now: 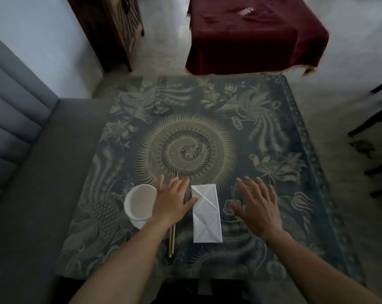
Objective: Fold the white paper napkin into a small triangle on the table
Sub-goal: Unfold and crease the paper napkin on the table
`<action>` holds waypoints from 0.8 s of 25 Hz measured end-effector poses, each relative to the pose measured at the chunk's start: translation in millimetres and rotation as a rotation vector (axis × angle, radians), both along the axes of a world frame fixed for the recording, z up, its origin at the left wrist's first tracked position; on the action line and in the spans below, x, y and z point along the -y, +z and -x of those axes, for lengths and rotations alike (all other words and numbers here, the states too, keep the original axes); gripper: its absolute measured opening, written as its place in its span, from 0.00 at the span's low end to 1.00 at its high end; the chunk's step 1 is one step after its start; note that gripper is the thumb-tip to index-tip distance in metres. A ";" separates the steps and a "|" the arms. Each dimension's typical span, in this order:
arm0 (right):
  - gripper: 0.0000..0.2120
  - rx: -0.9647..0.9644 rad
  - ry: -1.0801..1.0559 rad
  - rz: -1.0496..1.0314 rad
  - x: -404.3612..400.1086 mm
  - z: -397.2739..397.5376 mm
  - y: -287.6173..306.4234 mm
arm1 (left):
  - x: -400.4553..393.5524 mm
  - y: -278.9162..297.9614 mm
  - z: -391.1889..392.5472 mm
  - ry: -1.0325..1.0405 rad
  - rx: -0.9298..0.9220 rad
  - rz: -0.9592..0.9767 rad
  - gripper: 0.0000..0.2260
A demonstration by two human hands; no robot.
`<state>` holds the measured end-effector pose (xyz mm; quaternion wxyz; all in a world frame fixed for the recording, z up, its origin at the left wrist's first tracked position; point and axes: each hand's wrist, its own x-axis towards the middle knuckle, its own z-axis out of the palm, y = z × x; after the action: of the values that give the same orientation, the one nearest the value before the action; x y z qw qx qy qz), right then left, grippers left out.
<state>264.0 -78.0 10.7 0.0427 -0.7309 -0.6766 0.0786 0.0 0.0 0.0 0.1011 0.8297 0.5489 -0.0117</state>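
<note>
The white paper napkin point(206, 213) lies flat near the front of the patterned table point(207, 132), folded into a tall rectangle with diagonal creases showing. My left hand point(171, 199) rests palm down just left of it, fingers spread, the thumb tip touching the napkin's left edge. My right hand point(257, 204) hovers palm down to the right of the napkin, fingers apart, a small gap away from the paper. Neither hand holds anything.
A white bowl point(138, 202) on a small saucer stands left of my left hand. A pair of wooden chopsticks point(172, 240) lies partly under that wrist. A grey bench seat point(32, 172) runs along the left; a red-covered table point(251, 36) and dark chair legs point(374, 128) stand beyond.
</note>
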 end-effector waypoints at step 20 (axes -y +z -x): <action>0.29 -0.085 0.154 0.302 -15.9 47.8 -56.6 | -50.4 -47.1 -39.6 0.322 0.151 0.202 0.02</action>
<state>216.2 -62.1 -46.0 -0.0453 -0.6708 -0.7088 0.2134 39.6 50.4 -47.1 0.2253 0.7153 0.6614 0.0119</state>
